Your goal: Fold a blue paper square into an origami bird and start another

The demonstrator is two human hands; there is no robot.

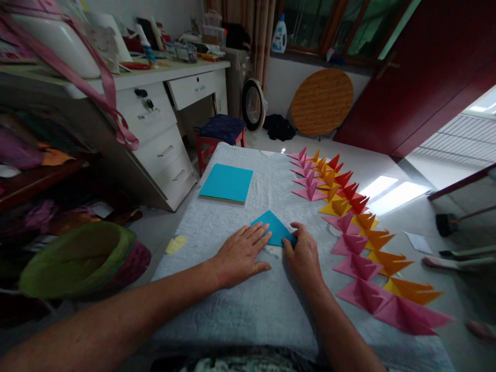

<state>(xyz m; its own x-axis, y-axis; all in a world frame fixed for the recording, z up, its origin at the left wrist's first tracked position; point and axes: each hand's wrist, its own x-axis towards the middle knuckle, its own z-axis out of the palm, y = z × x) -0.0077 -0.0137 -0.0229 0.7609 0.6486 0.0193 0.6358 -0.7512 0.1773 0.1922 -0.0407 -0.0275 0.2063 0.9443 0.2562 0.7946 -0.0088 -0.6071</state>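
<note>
On the grey table (pixel 240 305), right in the middle, lies a blue paper (pixel 274 227) folded into a triangle, with its point facing away from the person. The left hand (pixel 240 253) lies flat on the table. Its grip is open, the fingers are spread, and the fingertips rest on the left corner of the blue paper. The right hand (pixel 304 256) is at the right corner of the blue paper. Its fingers are bent over that corner and the thumb is tucked close, but I cannot tell if its grip pinches the paper or only presses it down. A neat stack of blue squares (pixel 227 183) sits farther back on the left, well apart from the hands. Along the right side of the table runs a long row of folded paper shapes: pink ones (pixel 358 266), orange ones (pixel 382 240) and red ones (pixel 351 191). Beside the table on the left stand a white desk with drawers (pixel 163 134) and a green bag (pixel 73 258).
</note>
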